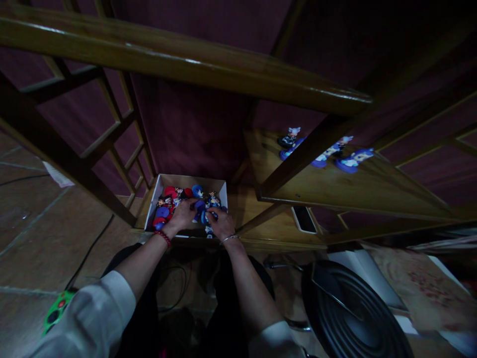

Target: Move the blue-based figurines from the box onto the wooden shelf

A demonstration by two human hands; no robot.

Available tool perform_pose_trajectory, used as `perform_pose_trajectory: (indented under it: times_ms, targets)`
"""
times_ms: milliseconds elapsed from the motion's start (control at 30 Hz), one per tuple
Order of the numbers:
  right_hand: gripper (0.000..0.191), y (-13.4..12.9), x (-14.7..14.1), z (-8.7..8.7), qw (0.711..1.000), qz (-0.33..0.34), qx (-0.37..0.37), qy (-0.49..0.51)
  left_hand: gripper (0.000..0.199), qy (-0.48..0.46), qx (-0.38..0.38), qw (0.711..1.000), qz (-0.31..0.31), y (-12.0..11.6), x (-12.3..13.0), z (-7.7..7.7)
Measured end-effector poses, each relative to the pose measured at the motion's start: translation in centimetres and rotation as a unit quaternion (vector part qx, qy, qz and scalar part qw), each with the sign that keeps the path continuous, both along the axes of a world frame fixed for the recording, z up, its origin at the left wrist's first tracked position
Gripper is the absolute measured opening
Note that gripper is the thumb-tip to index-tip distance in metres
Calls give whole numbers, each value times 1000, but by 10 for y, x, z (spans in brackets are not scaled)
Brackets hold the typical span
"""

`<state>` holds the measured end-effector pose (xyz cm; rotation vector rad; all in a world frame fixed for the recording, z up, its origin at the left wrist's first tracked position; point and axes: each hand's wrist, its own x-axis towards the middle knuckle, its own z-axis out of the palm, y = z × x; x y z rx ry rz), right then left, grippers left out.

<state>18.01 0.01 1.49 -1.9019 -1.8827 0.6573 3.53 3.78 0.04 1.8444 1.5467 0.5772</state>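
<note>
A white box (149, 219) holds several small figurines on red, blue and purple round bases. Both hands are inside it. My left hand (183, 214) reaches in near the middle, its fingers closed at a purple-based figurine (199, 205). To its right, my right hand (222, 223) has thumb and fingers pinched at a blue figurine (204, 217). Red figurines (171, 191) lie at the box's left side, and a light blue one (197, 190) is near the back wall. The figurines between the hands are small and dim.
Several figurines (354, 160) stand on a wooden shelf (283, 186) to the right. A phone-like object (304, 219) lies on the lower board. A wooden rail (179, 64) crosses above the hands. A black round stool (354, 313) stands at lower right, a green power strip (55, 313) at lower left.
</note>
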Motion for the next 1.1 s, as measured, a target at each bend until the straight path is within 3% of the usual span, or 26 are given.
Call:
perform_pose_trajectory:
  times_ms: [167, 400, 600, 800, 967, 1100]
  targets:
    - [21, -1, 0, 4, 1000, -8, -1, 3, 39, 12, -12, 999, 38, -6, -7, 8]
    - [22, 0, -2, 3, 1000, -7, 2, 21, 33, 98, -53, 994, 1, -13, -17, 14]
    - [22, 1, -3, -3, 997, -14, -13, 81, 31, 129, -36, 991, -14, -15, -18, 8]
    - [22, 1, -5, -3, 996, -12, -17, 82, 34, 131, -7, 991, -16, -16, -18, 13]
    - [21, 2, -6, -4, 998, -2, -1, 71, 42, 36, 9, 998, -49, -16, -16, 12]
    - [20, 3, -7, -5, 998, 0, 14, 56, 52, -53, -43, 992, -110, -18, -12, 11]
